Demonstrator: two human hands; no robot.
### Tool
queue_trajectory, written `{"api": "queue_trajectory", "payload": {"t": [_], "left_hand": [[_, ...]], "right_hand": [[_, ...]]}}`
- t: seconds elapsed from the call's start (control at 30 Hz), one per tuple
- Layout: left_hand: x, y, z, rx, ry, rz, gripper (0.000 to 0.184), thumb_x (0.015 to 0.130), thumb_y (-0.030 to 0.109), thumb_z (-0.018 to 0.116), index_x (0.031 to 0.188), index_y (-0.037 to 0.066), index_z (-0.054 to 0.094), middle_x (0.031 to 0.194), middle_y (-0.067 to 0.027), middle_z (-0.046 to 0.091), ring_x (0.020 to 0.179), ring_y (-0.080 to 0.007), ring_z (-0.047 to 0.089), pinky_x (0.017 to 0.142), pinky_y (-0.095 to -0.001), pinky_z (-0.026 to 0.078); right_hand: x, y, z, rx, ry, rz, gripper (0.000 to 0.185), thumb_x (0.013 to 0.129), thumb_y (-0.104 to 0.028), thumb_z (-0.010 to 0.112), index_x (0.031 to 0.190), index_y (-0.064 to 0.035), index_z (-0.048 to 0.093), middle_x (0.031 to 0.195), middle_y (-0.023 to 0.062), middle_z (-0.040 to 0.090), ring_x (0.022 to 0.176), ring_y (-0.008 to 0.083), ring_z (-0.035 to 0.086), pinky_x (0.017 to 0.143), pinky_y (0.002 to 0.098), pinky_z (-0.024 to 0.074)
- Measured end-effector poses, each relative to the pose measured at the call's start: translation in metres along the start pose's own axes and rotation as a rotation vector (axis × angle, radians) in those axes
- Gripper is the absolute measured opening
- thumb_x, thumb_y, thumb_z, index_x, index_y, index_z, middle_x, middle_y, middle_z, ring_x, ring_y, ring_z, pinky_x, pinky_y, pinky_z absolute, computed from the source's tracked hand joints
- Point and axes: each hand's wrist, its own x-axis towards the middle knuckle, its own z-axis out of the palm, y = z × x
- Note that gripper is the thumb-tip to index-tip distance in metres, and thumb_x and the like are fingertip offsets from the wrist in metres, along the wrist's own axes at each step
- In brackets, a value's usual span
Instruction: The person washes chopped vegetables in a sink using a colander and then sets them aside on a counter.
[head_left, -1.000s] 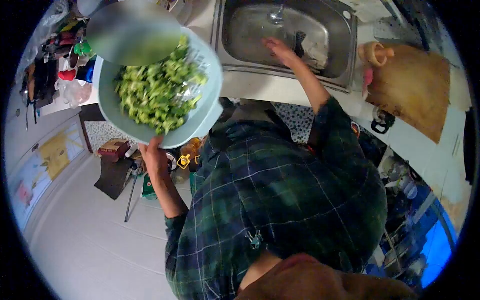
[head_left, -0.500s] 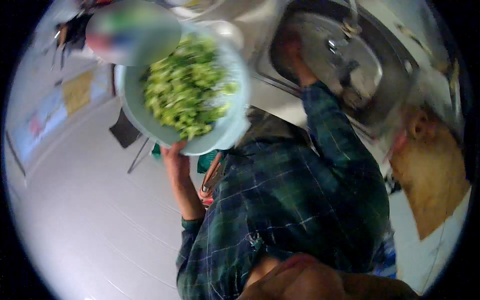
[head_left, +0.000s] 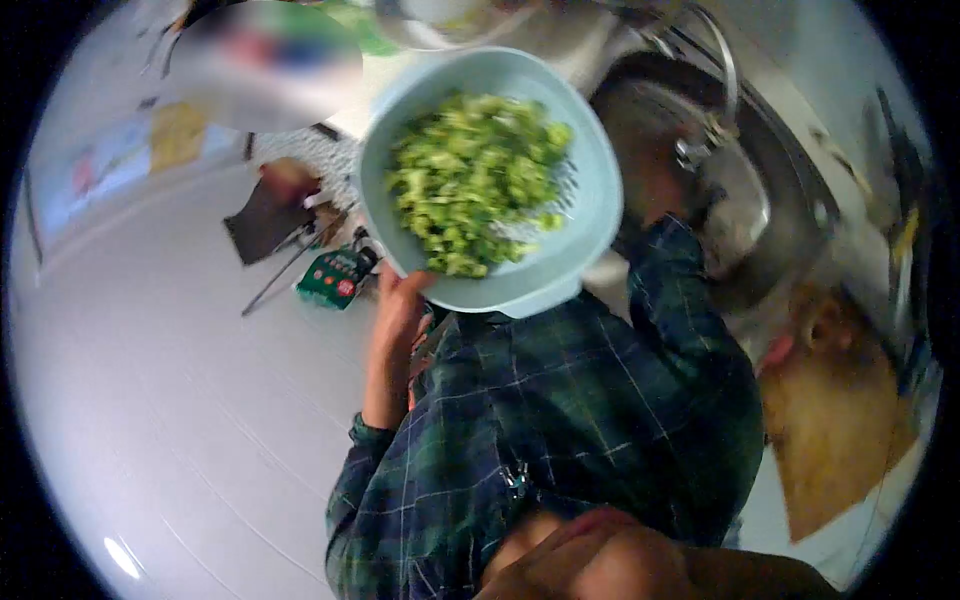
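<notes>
My left hand (head_left: 402, 300) grips the near-left rim of a light blue-green colander (head_left: 598, 200), thumb over the edge and fingers hidden beneath. Chopped green leafy vegetables (head_left: 475, 180) lie heaped in the colander, leaving its perforated bottom bare at the right. The colander is held up in front of my body, tilted so that I see into it. My right hand (head_left: 662, 185) reaches over the dark sink (head_left: 735, 275), just below the tap (head_left: 692, 152). It is dim and blurred, so its fingers cannot be made out.
A brown board (head_left: 835, 450) stands at the right, past the sink. To the left are a green package (head_left: 335, 280) and a dark flat-topped stand (head_left: 265, 225) on the pale floor. Bowls (head_left: 440, 15) sit on the counter beyond the colander.
The colander and my left hand have moved right, nearer the sink. My right hand has shifted across the sink toward the tap. The whole view has also turned a little.
</notes>
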Motion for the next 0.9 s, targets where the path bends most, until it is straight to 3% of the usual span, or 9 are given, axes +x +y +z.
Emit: {"api": "queue_trajectory", "payload": {"t": [0.1, 0.23, 0.43, 0.6, 0.7, 0.73, 0.83, 0.9], "left_hand": [[0.005, -0.013, -0.008, 0.061, -0.006, -0.052, 0.047, 0.067, -0.001, 0.051, 0.114, 0.000, 0.044, 0.102, -0.0090, 0.053, 0.093, -0.0199, 0.052, 0.077, -0.0305, 0.043], [-0.003, 0.000, 0.002, -0.086, -0.088, -0.038, 0.056, 0.067, -0.004, 0.048, 0.122, 0.002, 0.039, 0.104, -0.0094, 0.052, 0.093, -0.0202, 0.051, 0.076, -0.0299, 0.043], [-0.001, -0.010, 0.000, -0.022, -0.133, 0.008, 0.060, 0.067, -0.002, 0.047, 0.126, 0.003, 0.032, 0.088, -0.0065, 0.053, 0.070, -0.0152, 0.052, 0.052, -0.0242, 0.042], [0.009, -0.024, -0.007, -0.084, -0.171, 0.033, 0.064, 0.067, 0.001, 0.046, 0.128, 0.005, 0.027, 0.089, -0.0086, 0.051, 0.065, -0.0143, 0.052, 0.046, -0.0231, 0.041], [0.012, -0.023, -0.010, -0.135, -0.198, 0.017, 0.067, 0.068, 0.000, 0.045, 0.130, 0.007, 0.023, 0.095, -0.0103, 0.050, 0.068, -0.0175, 0.054, 0.048, -0.0264, 0.046], [0.006, -0.014, -0.008, -0.126, -0.192, -0.043, 0.068, 0.069, 0.000, 0.045, 0.132, 0.009, 0.020, 0.103, -0.0126, 0.048, 0.076, -0.0222, 0.057, 0.054, -0.0311, 0.052], [-0.008, 0.010, -0.003, -0.041, -0.225, -0.035, 0.069, 0.069, 0.000, 0.045, 0.132, 0.011, 0.019, 0.112, -0.0143, 0.045, 0.082, -0.0264, 0.059, 0.060, -0.0338, 0.055], [-0.004, 0.010, -0.010, 0.041, -0.166, 0.040, 0.065, 0.070, 0.001, 0.046, 0.131, 0.011, 0.025, 0.109, -0.0117, 0.051, 0.086, -0.0253, 0.059, 0.059, -0.0344, 0.055]], "right_hand": [[-0.004, -0.008, -0.002, -0.026, -0.034, -0.012, 0.035, 0.081, -0.028, 0.053, 0.109, -0.0056, 0.050, 0.095, 0.0123, 0.057, 0.085, 0.0291, 0.053, 0.075, 0.0389, 0.0423], [-0.007, -0.005, -0.011, -0.042, -0.059, -0.001, 0.033, 0.082, -0.027, 0.053, 0.107, -0.0056, 0.051, 0.093, 0.0113, 0.058, 0.083, 0.0274, 0.053, 0.073, 0.0380, 0.0425], [-0.011, 0.004, -0.026, -0.035, -0.089, -0.007, 0.030, 0.082, -0.026, 0.053, 0.105, -0.0057, 0.052, 0.090, 0.0097, 0.058, 0.080, 0.0248, 0.053, 0.071, 0.0367, 0.0428], [-0.037, -0.016, -0.010, -0.011, -0.217, -0.062, 0.028, 0.083, -0.025, 0.053, 0.103, -0.0058, 0.052, 0.088, 0.0083, 0.059, 0.077, 0.0227, 0.054, 0.069, 0.0356, 0.0431], [-0.051, -0.052, 0.021, -0.016, -0.350, -0.121, 0.027, 0.083, -0.024, 0.053, 0.102, -0.0058, 0.053, 0.086, 0.0075, 0.059, 0.076, 0.0214, 0.054, 0.067, 0.0349, 0.0432], [-0.052, -0.061, 0.029, -0.034, -0.387, -0.137, 0.026, 0.083, -0.024, 0.053, 0.102, -0.0058, 0.053, 0.086, 0.0073, 0.059, 0.075, 0.0210, 0.054, 0.067, 0.0347, 0.0433], [-0.057, -0.073, 0.028, -0.076, -0.440, -0.171, 0.025, 0.083, -0.024, 0.053, 0.100, -0.0059, 0.053, 0.085, 0.0065, 0.059, 0.074, 0.0197, 0.054, 0.066, 0.0341, 0.0434], [-0.056, -0.069, 0.019, -0.104, -0.439, -0.184, 0.024, 0.083, -0.023, 0.053, 0.100, -0.0059, 0.054, 0.084, 0.0059, 0.060, 0.073, 0.0188, 0.054, 0.065, 0.0336, 0.0435]]}}
